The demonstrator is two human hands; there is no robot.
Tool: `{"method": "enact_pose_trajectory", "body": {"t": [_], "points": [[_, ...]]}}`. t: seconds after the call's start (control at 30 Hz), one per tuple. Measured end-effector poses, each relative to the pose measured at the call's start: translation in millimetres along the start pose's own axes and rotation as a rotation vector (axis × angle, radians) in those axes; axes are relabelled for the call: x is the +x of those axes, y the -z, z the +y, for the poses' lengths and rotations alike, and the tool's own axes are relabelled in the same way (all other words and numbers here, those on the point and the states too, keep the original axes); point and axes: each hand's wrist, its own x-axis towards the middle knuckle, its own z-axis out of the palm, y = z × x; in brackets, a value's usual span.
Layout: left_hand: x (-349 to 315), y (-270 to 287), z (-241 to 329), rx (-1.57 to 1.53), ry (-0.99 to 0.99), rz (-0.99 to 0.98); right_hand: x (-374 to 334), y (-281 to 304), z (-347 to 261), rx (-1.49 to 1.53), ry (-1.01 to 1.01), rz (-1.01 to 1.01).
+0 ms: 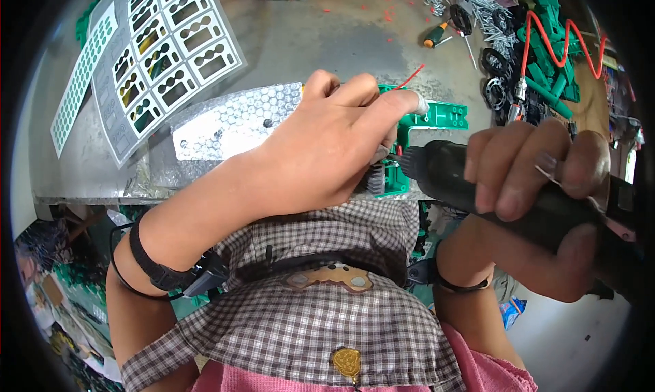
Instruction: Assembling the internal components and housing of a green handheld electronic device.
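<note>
My right hand (529, 163) is wrapped around a black power screwdriver (447, 173). Its ridged collar and short tip point left at a green plastic housing (443, 116) on the bench's near edge. Bent over that housing, my left hand (324, 139) grips it with closed fingers; a pale cover sits on one fingertip. Most of the housing's left side and the exact spot at the tool's tip are hidden by this hand. A thin red wire (411, 77) sticks up from the housing. Under my left wrist lies a silvery bubble-wrap sheet (225, 122).
Die-cut label sheets (194, 34) lie at the left of the metal bench (348, 23). At the far right are loose screws (488, 27), a green-and-orange screwdriver (435, 36), black rings (494, 61), green plastic parts (549, 68) and a coiled red hose (566, 44).
</note>
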Motion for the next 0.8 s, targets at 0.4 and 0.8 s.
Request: {"method": "enact_pose_trajectory", "body": {"t": [0.4, 0.8], "points": [[12.0, 4.2, 10.3, 0.012, 0.036, -0.037, -16.3, -3.0, 21.6, 0.283, 0.165, 0.658], [-10.5, 15.9, 7.8, 0.594, 0.328, -0.204, -176.2, 139.6, -37.9, -1.439, -0.504, 0.699]]}}
